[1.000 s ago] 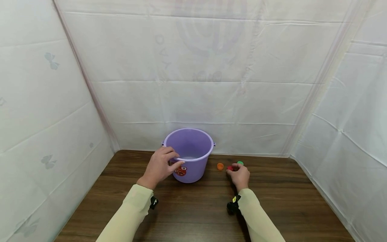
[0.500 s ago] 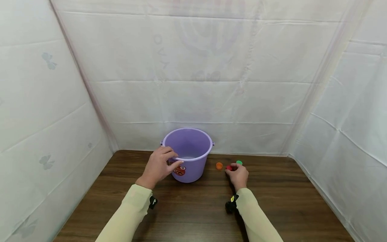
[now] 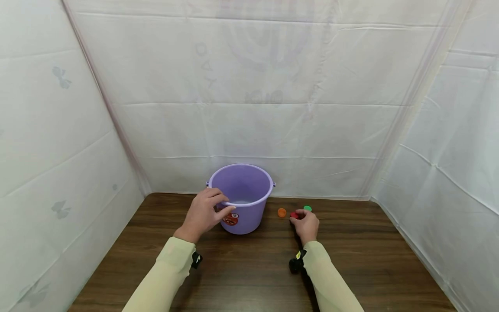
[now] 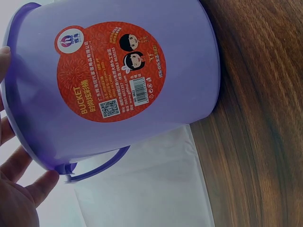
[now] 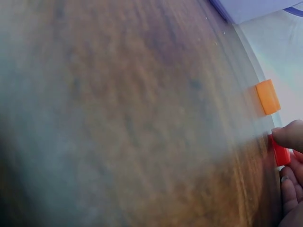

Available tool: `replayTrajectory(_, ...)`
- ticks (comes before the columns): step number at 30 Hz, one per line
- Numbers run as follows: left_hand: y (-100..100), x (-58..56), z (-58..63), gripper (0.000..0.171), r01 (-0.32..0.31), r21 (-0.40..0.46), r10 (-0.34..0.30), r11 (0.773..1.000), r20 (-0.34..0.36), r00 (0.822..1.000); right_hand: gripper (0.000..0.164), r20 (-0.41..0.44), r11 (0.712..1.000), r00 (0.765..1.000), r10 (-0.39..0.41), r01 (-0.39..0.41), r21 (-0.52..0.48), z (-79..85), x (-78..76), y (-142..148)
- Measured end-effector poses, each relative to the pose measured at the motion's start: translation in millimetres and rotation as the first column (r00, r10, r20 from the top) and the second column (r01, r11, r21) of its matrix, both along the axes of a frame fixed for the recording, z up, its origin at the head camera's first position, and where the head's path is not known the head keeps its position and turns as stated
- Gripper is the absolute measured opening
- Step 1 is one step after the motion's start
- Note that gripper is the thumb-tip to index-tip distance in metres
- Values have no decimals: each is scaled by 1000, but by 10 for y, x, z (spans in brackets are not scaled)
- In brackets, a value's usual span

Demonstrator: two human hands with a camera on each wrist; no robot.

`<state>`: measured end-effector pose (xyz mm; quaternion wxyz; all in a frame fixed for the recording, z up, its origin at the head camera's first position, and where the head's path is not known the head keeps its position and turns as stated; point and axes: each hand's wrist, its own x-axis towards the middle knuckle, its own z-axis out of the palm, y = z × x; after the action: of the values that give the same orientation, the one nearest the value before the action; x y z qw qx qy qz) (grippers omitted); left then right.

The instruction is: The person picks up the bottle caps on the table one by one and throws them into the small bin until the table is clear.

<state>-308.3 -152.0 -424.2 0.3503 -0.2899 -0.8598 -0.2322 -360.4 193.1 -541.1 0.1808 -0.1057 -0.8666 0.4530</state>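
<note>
Left wrist: the purple bucket [image 4: 189,71] bears a red label [image 4: 100,59] reading "BUCKET".

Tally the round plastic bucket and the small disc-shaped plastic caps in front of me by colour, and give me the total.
Purple, round plastic bucket: 1
Orange, small round plastic cap: 1
Red, small round plastic cap at the right hand: 1
Green, small round plastic cap: 1
Total: 4

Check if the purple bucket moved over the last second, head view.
No: the purple bucket keeps its place against the back left corner of the table; both drift slightly left in frame together.
</note>
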Motion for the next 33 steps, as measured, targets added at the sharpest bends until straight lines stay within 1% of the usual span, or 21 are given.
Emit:
replayTrajectory(12,37,-28,-14,24,6,-4,-6,1000,-25,1000,28,5,1000,1000,-13,13,0,-3,16,41)
replayTrajectory(16,47,-33,-24,24,11,-6,-11,1000,-30,999,28,17,1000,1000,1,-1,-21,13,43,61)
replayTrajectory(20,48,-28,-21,24,6,-15,-6,1000,-28,1000,28,24,1000,999,22,-22,-13,29,67,72)
replayTrajectory(28,40,-20,-14,24,7,-12,-7,1000,-35,999,28,46,998,997,64,-63,-27,57,64,103)
replayTrajectory(33,45,-10,-23,24,5,-14,-5,1000,-29,1000,29,65,996,994,84,-83,-20,100,92,124)
